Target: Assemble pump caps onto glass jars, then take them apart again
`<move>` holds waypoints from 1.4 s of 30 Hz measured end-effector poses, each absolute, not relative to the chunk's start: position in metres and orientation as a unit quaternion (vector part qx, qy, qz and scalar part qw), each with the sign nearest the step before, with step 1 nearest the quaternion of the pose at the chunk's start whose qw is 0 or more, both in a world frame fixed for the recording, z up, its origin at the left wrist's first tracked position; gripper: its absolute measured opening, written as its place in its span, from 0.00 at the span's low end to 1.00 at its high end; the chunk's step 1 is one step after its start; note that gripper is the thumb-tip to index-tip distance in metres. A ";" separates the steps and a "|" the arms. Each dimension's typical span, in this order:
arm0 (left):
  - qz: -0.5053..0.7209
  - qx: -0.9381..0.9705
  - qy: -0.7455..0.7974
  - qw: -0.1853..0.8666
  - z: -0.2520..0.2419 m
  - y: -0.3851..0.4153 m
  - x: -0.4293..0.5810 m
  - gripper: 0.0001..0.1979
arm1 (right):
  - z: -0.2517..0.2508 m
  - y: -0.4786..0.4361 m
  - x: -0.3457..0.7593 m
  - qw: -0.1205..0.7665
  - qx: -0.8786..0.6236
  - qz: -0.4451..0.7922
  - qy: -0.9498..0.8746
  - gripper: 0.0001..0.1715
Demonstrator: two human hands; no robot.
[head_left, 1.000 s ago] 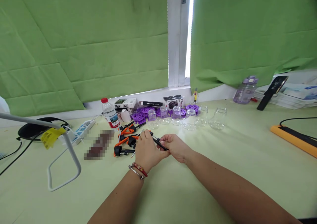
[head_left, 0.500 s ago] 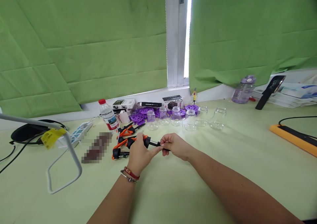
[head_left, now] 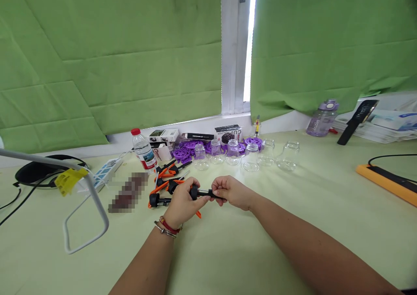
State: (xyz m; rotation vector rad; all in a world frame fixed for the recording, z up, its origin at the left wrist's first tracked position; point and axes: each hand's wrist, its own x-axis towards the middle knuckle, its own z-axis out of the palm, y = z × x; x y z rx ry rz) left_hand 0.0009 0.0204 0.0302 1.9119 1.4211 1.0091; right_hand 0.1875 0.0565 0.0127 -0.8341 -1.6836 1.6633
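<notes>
Both hands meet over the pale green table (head_left: 293, 208) and hold one black and orange pump head (head_left: 199, 194). My left hand (head_left: 182, 201) wraps round its black cap end, and an orange tube pokes out below the fingers. My right hand (head_left: 230, 190) pinches the black nozzle end. Just left of the hands lie more black and orange pump heads (head_left: 164, 186) in a loose pile.
Several clear glass jars (head_left: 250, 156) and purple lids (head_left: 184, 149) stand behind the hands. A water bottle (head_left: 142, 149), small boxes (head_left: 164, 135), a power strip (head_left: 106, 170), a white wire frame (head_left: 86, 208), a purple jug (head_left: 322, 119) and an orange-edged tray (head_left: 387, 180) ring the table.
The pump head has come away from the pile and up between both hands. My left hand shifted its grip to the cap end, and the orange tube now hangs below.
</notes>
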 end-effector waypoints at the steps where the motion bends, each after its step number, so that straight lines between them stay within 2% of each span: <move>1: 0.382 0.709 0.526 0.273 0.029 0.021 0.002 0.15 | 0.011 0.056 0.186 0.310 -0.322 0.626 -0.639 0.05; 4: 0.399 0.690 0.524 0.302 0.028 0.021 0.005 0.17 | 0.010 0.056 0.184 0.315 -0.343 0.612 -0.639 0.05; 10: 0.419 0.635 0.522 0.384 0.022 0.018 0.016 0.21 | 0.012 0.054 0.181 0.383 -0.351 0.599 -0.609 0.05; 18: 0.455 0.626 0.526 0.351 0.020 0.013 0.027 0.14 | 0.006 0.052 0.176 0.404 -0.354 0.560 -0.631 0.04; 21: 0.478 0.614 0.504 0.375 0.021 0.011 0.031 0.12 | 0.007 0.051 0.175 0.398 -0.349 0.554 -0.643 0.04; 26: 0.472 0.574 0.511 0.431 0.016 0.012 0.033 0.14 | 0.010 0.048 0.174 0.403 -0.372 0.496 -0.673 0.04; 33: 0.478 0.570 0.527 0.411 0.016 0.012 0.033 0.14 | 0.008 0.043 0.170 0.399 -0.383 0.490 -0.674 0.05; 38: 0.492 0.560 0.525 0.410 0.015 0.011 0.036 0.14 | 0.007 0.044 0.168 0.400 -0.377 0.533 -0.643 0.04; 42: 0.486 0.575 0.544 0.370 0.018 0.009 0.039 0.13 | 0.005 0.047 0.166 0.434 -0.383 0.527 -0.622 0.04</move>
